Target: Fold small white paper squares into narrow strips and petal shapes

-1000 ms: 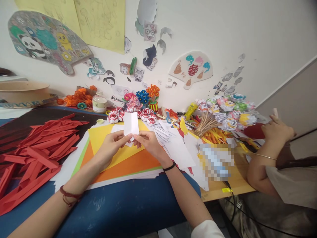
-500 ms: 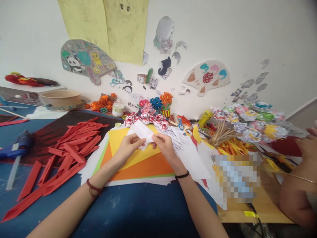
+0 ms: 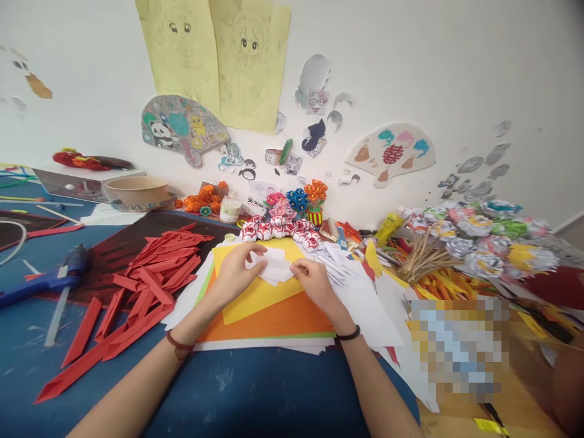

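Note:
A small white sheet of paper (image 3: 277, 267), partly folded, is between my two hands above a yellow sheet (image 3: 241, 310). My left hand (image 3: 239, 272) curls at the paper's left side, its thumb lying on the paper and its index finger a little above. At the right edge, the thumb and fingertips of my right hand (image 3: 312, 281) pinch the paper. Under the yellow sheet lies an orange sheet (image 3: 278, 319), on top of further green and white sheets. My fingers hide the paper's outer edges.
Folded red paper strips (image 3: 155, 280) are heaped at left, near a blue glue gun (image 3: 68, 271). Red-and-white paper flowers (image 3: 264, 229) stand behind my hands. White sheets (image 3: 365, 298) and a paper-flower bouquet (image 3: 474, 237) lie right. Another person's arm (image 3: 568, 377) shows at far right.
The view has swung left and up, so things sit further right and lower. The white paper now lies flatter, and my left thumb and index finger are further apart.

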`<state>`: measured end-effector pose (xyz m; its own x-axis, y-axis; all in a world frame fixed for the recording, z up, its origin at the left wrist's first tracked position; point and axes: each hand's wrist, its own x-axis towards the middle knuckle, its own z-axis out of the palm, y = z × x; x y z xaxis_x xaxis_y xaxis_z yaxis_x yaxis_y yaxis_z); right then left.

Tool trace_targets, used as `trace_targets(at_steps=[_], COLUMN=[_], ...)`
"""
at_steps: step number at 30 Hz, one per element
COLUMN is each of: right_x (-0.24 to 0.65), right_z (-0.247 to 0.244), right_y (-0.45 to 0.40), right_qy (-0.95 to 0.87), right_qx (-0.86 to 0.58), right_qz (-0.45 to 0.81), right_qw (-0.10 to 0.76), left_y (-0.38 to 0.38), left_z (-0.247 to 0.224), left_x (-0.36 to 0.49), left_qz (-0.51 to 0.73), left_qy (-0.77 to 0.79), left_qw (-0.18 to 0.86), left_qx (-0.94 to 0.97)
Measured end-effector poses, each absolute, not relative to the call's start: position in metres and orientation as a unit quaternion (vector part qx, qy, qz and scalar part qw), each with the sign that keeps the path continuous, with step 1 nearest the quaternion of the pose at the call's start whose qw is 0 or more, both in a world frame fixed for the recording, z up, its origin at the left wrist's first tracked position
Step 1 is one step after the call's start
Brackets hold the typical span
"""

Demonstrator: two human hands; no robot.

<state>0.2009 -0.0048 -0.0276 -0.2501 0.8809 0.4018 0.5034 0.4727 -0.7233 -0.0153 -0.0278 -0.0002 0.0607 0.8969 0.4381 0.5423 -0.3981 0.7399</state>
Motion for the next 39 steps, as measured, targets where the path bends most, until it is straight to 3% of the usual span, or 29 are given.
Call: trace_targets(at_steps=[7,12,18,26,31,39], right_x=[0.200,0.198,0.200,0.199,0.194,0.190], right_z=[-0.036,-0.035,-0.042,-0.039,-0.037,-0.029], right_y=[-0.003,-0.004,0.001,0.001,-0.001,-0.008], right_qy=[-0.781,-0.790,-0.795,-0.788,-0.725,-0.670], right_qx=[-0.446,-0.437,-0.458,-0.418,-0.415,-0.404], right_qz=[0.228,0.255,0.242,0.272,0.356,0.487], right_qw=[0.372,0.346,0.317,0.361,0.419,0.388], left_y=[-0.033,-0.029,-0.020,-0.022,-0.022,-0.033], left_z=[-0.005,-0.020,-0.027,-0.028,-0.024,-0.012], left_x=[-0.006,0.001,0.000,0.002,-0.001,0.002], left_qz=[0.349,0.288,0.267,0.303,0.384,0.406], left_qy=[0.507,0.501,0.495,0.479,0.492,0.508], left_qw=[0.064,0.032,0.055,0.079,0.134,0.195], left_qx=[0.785,0.816,0.825,0.820,0.770,0.734])
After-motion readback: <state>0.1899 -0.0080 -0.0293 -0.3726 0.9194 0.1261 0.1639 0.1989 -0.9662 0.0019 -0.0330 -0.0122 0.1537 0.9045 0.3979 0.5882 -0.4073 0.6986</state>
